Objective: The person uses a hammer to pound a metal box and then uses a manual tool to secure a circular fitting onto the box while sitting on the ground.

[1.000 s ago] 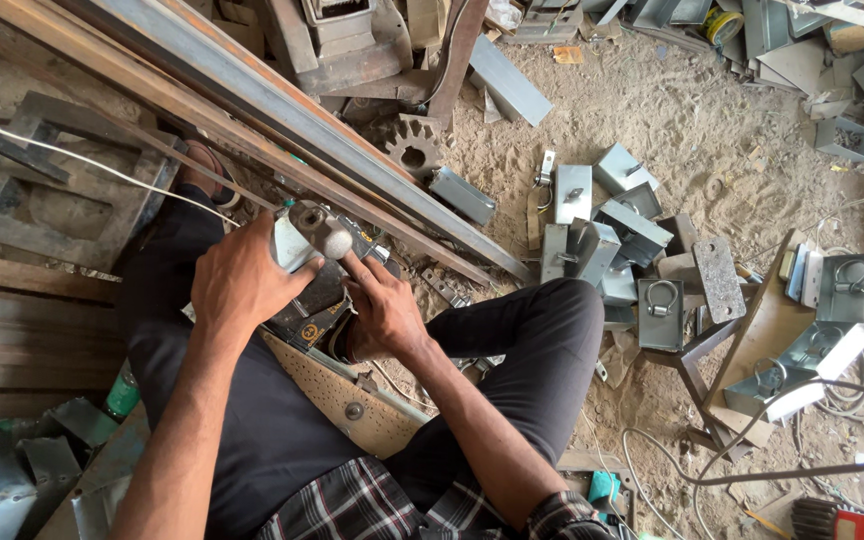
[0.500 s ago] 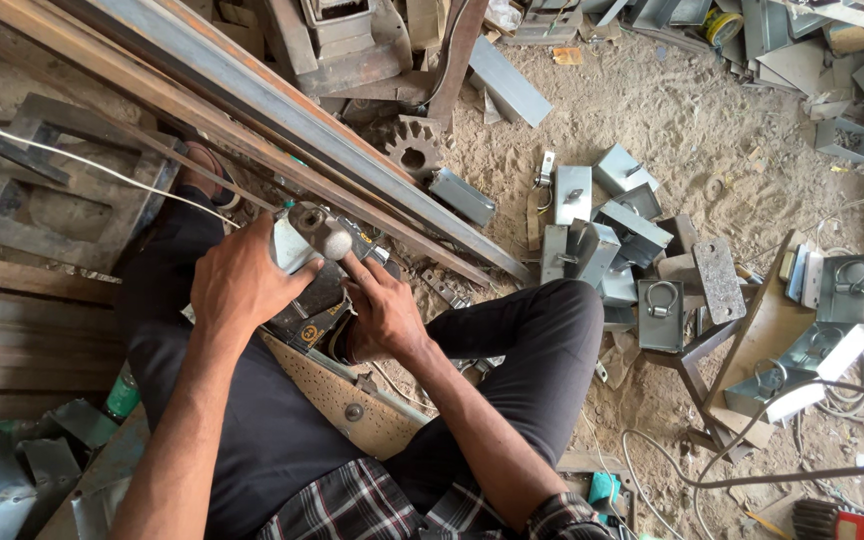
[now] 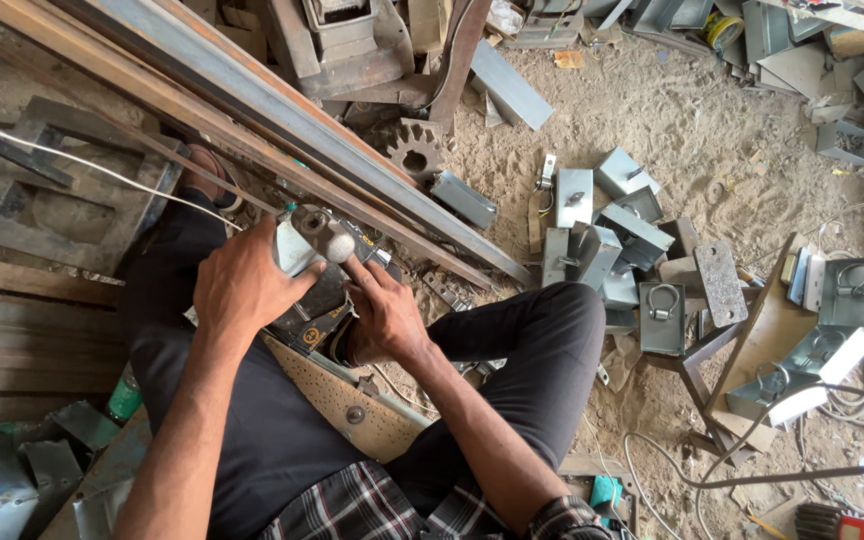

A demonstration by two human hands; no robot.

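Note:
I sit on the ground with my legs in dark trousers spread apart. My left hand [image 3: 242,285] grips the top of a small power tool [image 3: 314,240] with a pale grey body and a round knob, held between my knees. My right hand [image 3: 382,315] is closed on the tool's lower dark part, one finger stretched up toward the knob. A perforated tan metal plate [image 3: 347,400] lies under the tool against my lap. The tool's working end is hidden by my hands.
Long rusty steel bars [image 3: 252,110] run diagonally just beyond my hands. A gear wheel [image 3: 415,150] lies on the sand. Several small grey metal boxes [image 3: 602,240] with ring handles are piled to the right. A white cable [image 3: 82,165] crosses left; wooden planks [image 3: 22,330] lie at left.
My hands shift slightly on the tool; the right hand's finger has slid a little nearer the knob. Everything else is unchanged.

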